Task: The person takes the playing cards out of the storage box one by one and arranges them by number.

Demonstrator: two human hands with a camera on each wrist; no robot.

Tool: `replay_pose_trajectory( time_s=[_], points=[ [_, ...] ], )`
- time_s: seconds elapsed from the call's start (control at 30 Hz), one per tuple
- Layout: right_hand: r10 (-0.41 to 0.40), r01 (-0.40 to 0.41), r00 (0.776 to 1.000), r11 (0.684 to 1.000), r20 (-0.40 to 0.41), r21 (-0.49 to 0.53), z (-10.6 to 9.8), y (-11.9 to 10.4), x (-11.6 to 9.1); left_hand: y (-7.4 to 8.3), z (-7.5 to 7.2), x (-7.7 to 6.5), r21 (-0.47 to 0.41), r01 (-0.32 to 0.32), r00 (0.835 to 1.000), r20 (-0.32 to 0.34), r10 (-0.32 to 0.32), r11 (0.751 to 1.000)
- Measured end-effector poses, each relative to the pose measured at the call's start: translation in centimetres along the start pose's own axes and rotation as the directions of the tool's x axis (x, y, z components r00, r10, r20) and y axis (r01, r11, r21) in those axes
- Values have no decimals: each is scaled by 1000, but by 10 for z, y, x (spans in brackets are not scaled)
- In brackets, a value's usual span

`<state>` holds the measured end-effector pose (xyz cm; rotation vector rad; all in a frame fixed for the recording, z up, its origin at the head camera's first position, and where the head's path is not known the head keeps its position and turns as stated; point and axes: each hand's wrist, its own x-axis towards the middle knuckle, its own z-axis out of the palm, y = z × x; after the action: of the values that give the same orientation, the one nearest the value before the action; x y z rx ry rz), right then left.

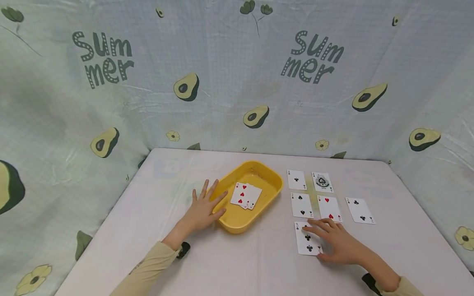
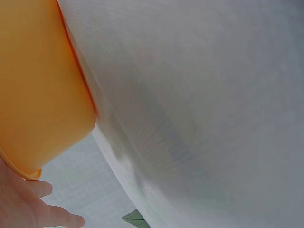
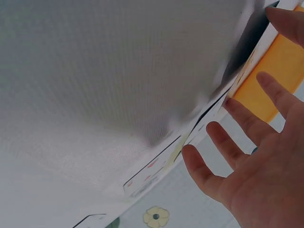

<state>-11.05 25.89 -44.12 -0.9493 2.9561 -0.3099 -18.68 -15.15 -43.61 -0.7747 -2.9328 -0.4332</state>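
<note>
My left hand (image 1: 201,210) rests spread at the left rim of a yellow plastic basin (image 1: 272,181), its fingertips over the edge. Inside the basin lies a three of hearts (image 1: 242,194), overlapping another card (image 1: 255,193) beneath it. My right hand (image 1: 338,242) reaches over a three of clubs (image 1: 308,242) lying face up on the table; the fingers are loosely spread, with the thumb at the card's lower right corner and the index finger over its upper part. In the right wrist view the fingers (image 3: 266,137) stand apart, close over the table.
Behind the three of clubs lie a two of spades (image 1: 301,204), a two of hearts (image 1: 329,208) and a two of clubs (image 1: 360,210). Farther back are an ace of clubs (image 1: 296,179) and an ace of spades (image 1: 322,181). A printed curtain (image 1: 222,53) encloses the white table (image 1: 237,271).
</note>
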Motion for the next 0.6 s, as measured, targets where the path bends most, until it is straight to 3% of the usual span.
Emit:
replay_pose_trajectory(
  time_s=[0.6],
  points=[
    [-10, 10, 1000, 1000, 13, -8, 1, -3, -1, -2, 0, 0, -14, 6, 1000, 7, -5, 1000]
  ],
)
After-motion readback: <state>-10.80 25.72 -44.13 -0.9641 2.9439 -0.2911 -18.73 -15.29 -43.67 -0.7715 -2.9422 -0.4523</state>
